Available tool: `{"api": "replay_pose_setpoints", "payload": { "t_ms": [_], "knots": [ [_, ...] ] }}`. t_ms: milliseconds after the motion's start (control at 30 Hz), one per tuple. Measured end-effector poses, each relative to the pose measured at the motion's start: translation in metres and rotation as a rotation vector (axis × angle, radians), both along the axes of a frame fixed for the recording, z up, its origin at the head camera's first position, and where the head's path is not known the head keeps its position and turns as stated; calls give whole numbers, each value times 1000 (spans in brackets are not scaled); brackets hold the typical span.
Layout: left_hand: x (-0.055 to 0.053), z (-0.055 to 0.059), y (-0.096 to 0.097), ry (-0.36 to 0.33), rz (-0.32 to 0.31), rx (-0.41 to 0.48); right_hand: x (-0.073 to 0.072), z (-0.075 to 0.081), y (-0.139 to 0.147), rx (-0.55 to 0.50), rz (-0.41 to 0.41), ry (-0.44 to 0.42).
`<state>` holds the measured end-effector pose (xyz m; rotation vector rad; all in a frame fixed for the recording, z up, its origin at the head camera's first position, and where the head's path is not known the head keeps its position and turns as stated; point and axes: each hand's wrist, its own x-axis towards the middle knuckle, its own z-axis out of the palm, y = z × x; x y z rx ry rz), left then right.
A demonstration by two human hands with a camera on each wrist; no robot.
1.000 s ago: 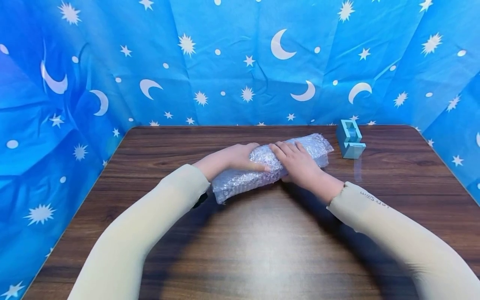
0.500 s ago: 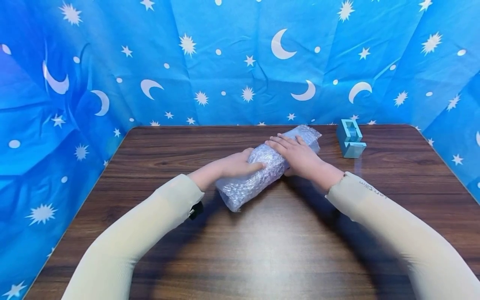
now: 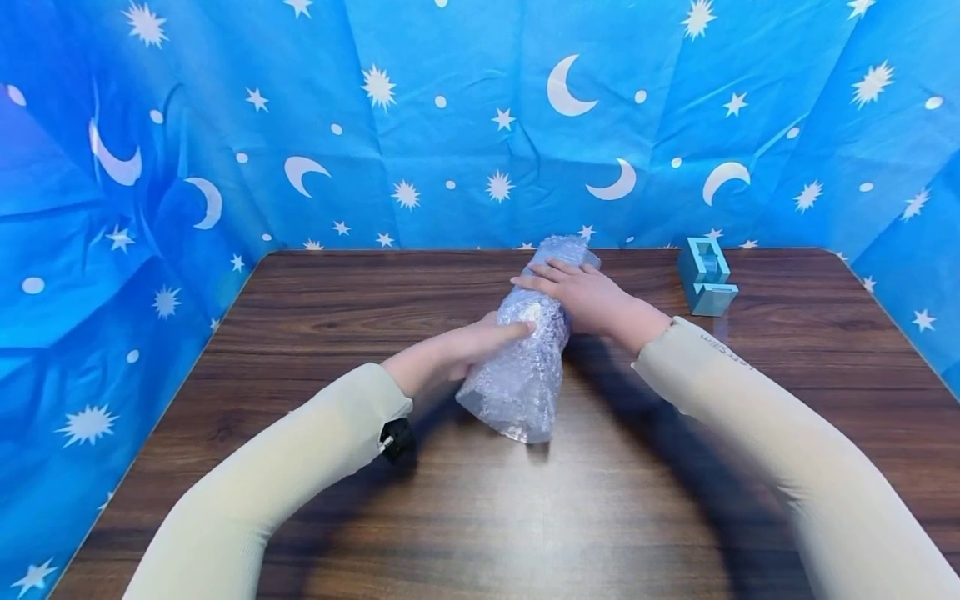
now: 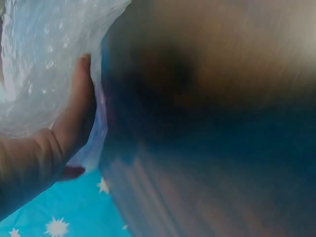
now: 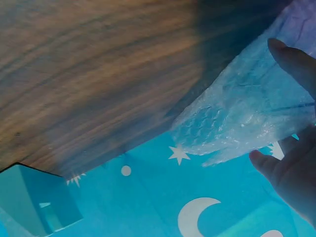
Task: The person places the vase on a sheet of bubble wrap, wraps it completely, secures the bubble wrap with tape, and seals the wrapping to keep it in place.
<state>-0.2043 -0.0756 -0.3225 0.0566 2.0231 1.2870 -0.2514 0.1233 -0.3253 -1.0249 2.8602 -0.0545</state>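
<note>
A bundle rolled in clear bubble wrap [image 3: 517, 396] is held over the middle of the table in the head view, its long side running away from me. What lies inside the wrap is hidden. My left hand [image 3: 463, 346] grips the left side, thumb across the top. Further along, my right hand [image 3: 581, 293] holds the far part, fingers laid over it. In the left wrist view, the left thumb [image 4: 79, 106] presses along the bubble wrap [image 4: 44, 59]. The right wrist view has the right hand [image 5: 298, 168] spanning the loose, crinkled end of the wrap [image 5: 232, 108].
A teal tape dispenser [image 3: 705, 279] stands at the back right of the brown wooden table [image 3: 810, 358]; a corner of this dispenser [image 5: 42, 200] appears in the right wrist view. Behind the table hangs a blue cloth [image 3: 450, 125] with white moons and stars.
Both hands have turned the bubble-wrapped bundle from slanting sideways to pointing away from me. Its near end swung right and closer, its far end left. The tape dispenser has stayed put.
</note>
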Motion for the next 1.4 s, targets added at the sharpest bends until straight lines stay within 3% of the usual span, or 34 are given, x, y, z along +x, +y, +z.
{"api": "replay_pose_setpoints", "payload": {
  "t_ms": [67,133,200,233,300,367,467,533,700,800,900,1167,1300,1400],
  "knots": [
    [3,-2,3,-31,43,28,-4,1,0,-14,13,-32],
    [4,-2,4,-34,56,-8,-8,0,0,-24,27,-69],
    [2,1,1,-16,12,-78,-11,0,0,-39,50,-90],
    [0,3,-1,25,-30,-122,-12,0,0,-47,63,-93],
    [-5,5,-8,196,-120,-224,-13,-1,1,-56,83,-99],
    [-10,8,-15,408,-194,-307,-13,1,0,-48,94,-102],
    [-14,7,-21,721,-236,-367,-16,5,-3,-9,92,-111],
    [-14,6,-21,812,-244,-344,-18,9,-6,36,79,-117],
    [-8,-1,-13,867,-202,-335,-23,13,-8,113,77,-109],
    [-2,-1,-6,883,-177,-415,-25,12,-7,130,105,-75],
    [3,1,-1,954,-179,-512,-27,11,-7,132,119,-49],
    [8,0,0,1266,-368,-585,-28,10,-11,136,153,-22],
    [10,-2,0,1289,-419,-613,-24,8,-4,121,126,20],
    [11,-4,-1,1278,-414,-610,-19,7,6,37,76,45]
  ]
}}
